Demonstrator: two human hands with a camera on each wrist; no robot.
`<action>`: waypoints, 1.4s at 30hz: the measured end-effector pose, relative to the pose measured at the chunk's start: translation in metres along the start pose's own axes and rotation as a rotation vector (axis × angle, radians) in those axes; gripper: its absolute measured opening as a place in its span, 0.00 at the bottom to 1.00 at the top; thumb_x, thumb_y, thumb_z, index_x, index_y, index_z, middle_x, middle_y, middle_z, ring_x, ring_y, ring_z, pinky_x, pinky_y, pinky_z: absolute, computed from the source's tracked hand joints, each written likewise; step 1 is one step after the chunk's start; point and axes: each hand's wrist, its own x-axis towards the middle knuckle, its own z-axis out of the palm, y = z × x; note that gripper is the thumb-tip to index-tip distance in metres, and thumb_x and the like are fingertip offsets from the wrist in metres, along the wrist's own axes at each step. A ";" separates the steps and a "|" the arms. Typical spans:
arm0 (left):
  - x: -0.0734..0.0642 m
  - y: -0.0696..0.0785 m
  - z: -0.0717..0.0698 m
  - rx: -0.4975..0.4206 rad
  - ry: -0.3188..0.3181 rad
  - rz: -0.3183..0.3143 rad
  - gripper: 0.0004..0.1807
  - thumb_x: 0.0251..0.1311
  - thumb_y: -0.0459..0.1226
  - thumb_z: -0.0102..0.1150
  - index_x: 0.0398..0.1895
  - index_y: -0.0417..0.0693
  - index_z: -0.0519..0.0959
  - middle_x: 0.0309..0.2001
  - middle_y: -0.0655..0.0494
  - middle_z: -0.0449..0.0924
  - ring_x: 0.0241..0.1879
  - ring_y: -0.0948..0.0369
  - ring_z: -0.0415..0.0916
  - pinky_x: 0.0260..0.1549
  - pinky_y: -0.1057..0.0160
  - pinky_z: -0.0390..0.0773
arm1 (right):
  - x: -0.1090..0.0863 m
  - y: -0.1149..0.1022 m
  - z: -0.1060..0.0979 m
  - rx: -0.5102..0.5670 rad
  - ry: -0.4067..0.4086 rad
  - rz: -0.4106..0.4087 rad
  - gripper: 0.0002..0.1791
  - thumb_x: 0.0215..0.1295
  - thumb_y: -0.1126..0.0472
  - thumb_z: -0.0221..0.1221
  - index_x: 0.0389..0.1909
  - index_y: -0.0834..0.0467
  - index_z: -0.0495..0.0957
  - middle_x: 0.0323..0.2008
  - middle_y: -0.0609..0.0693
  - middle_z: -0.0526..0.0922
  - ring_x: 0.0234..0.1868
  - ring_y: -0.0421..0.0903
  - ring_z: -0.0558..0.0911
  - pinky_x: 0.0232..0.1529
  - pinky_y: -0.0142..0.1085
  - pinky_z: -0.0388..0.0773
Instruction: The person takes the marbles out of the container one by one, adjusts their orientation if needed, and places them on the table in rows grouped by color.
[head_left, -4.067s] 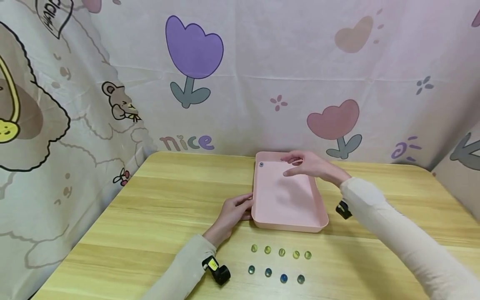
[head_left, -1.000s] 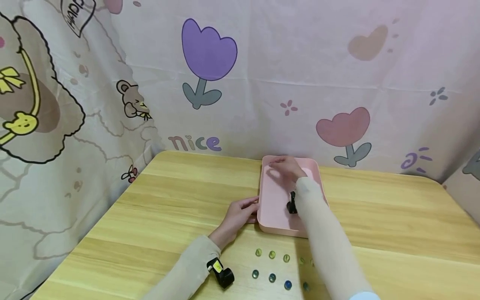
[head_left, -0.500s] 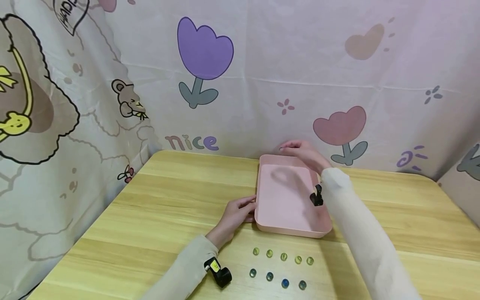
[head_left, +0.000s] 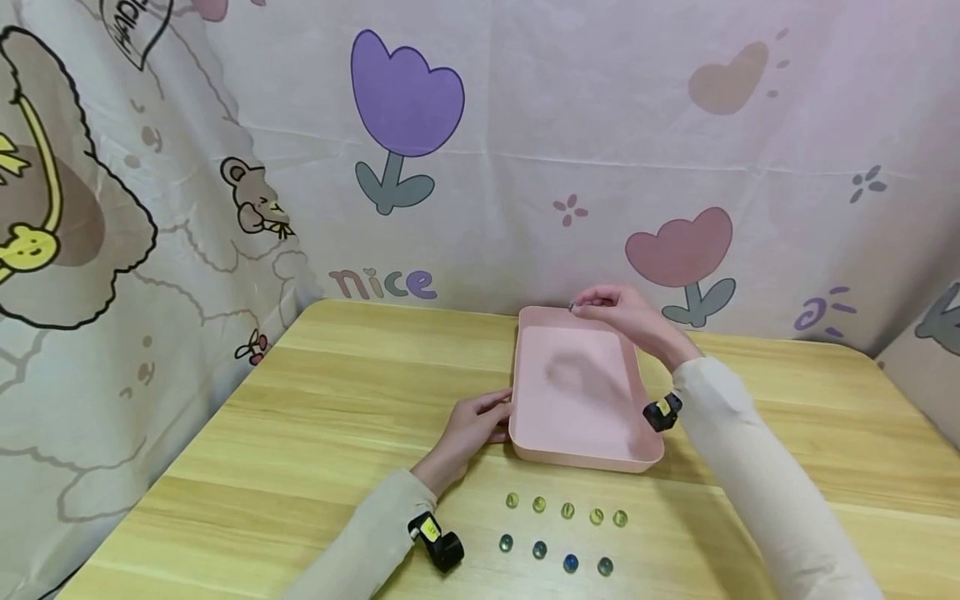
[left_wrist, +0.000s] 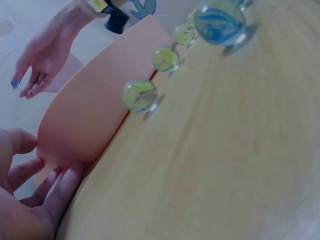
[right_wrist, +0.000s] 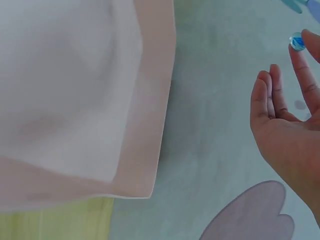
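Observation:
My right hand (head_left: 626, 317) pinches a small clear marble (right_wrist: 297, 42) with blue in it between thumb and index finger. It hovers above the far end of a shallow pink tray (head_left: 573, 408); the other fingers bend loosely in the right wrist view. My left hand (head_left: 467, 427) lies against the outside of the tray's left wall, its fingertips touching the wall near the rim. In front of the tray, on the table, yellow-green marbles (head_left: 567, 510) form one row. Nearer to me is a second row, of blue and grey-blue marbles (head_left: 571, 563).
The tray stands on a wood-grain table (head_left: 360, 417), close to its back edge. Behind it hangs a printed cloth (head_left: 525, 100), which also covers the left side. Small black cameras (head_left: 442, 546) are strapped to both wrists.
The marble once in the tray's far left corner is now in my right hand. Over the last second that hand has risen from the tray and shifted right. My left hand stays put.

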 end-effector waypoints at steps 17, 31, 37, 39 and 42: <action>0.005 0.000 0.000 0.003 -0.004 0.002 0.22 0.66 0.37 0.56 0.62 0.39 0.74 0.48 0.43 0.81 0.42 0.60 0.79 0.37 0.64 0.83 | -0.058 -0.005 0.016 0.108 -0.054 -0.159 0.13 0.62 0.65 0.63 0.44 0.69 0.79 0.56 0.61 0.73 0.53 0.46 0.78 0.52 0.34 0.77; 0.002 -0.002 0.002 -0.005 -0.007 0.002 0.22 0.67 0.38 0.56 0.63 0.39 0.73 0.48 0.44 0.81 0.41 0.60 0.79 0.36 0.64 0.83 | -0.078 0.002 0.026 0.103 -0.091 -0.194 0.10 0.62 0.66 0.64 0.41 0.68 0.81 0.54 0.61 0.76 0.53 0.43 0.78 0.50 0.37 0.80; 0.003 -0.001 0.001 -0.008 -0.009 0.012 0.22 0.67 0.38 0.56 0.62 0.39 0.74 0.48 0.44 0.81 0.41 0.61 0.79 0.36 0.65 0.83 | -0.080 0.006 0.028 0.093 -0.101 -0.168 0.10 0.62 0.66 0.63 0.42 0.67 0.81 0.53 0.61 0.76 0.50 0.46 0.79 0.50 0.35 0.79; 0.004 0.000 0.001 -0.007 -0.010 0.015 0.22 0.67 0.38 0.56 0.62 0.39 0.73 0.49 0.44 0.81 0.42 0.61 0.79 0.37 0.65 0.83 | -0.081 0.009 0.028 0.107 -0.101 -0.167 0.10 0.62 0.67 0.62 0.42 0.68 0.80 0.52 0.61 0.75 0.49 0.46 0.79 0.50 0.35 0.79; 0.004 -0.001 0.001 -0.008 -0.009 0.011 0.23 0.67 0.38 0.56 0.63 0.38 0.73 0.50 0.43 0.80 0.42 0.61 0.79 0.37 0.64 0.83 | -0.083 0.013 0.029 0.123 -0.098 -0.178 0.09 0.62 0.69 0.62 0.42 0.68 0.80 0.49 0.61 0.76 0.47 0.45 0.80 0.50 0.34 0.79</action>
